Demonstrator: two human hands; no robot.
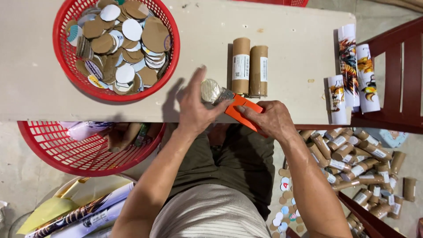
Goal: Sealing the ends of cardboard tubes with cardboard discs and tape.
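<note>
My right hand point(269, 119) grips an orange tape dispenser point(241, 111) at the table's near edge. A roll of clear tape point(210, 90) sits at the dispenser's front end. My left hand point(197, 105) rests beside the roll, thumb against the dispenser's metal head and fingers spread over the table. Just behind the dispenser stand two brown cardboard tubes point(249, 66), lying side by side with white labels.
A red basket point(62, 56) of round cardboard discs sits on the beige table point(291, 53) at the left. Printed paper-wrapped tubes point(354, 72) lie at the right edge. Another red basket point(57, 152) is below the table, and many brown tubes point(357, 165) lie on the floor at right.
</note>
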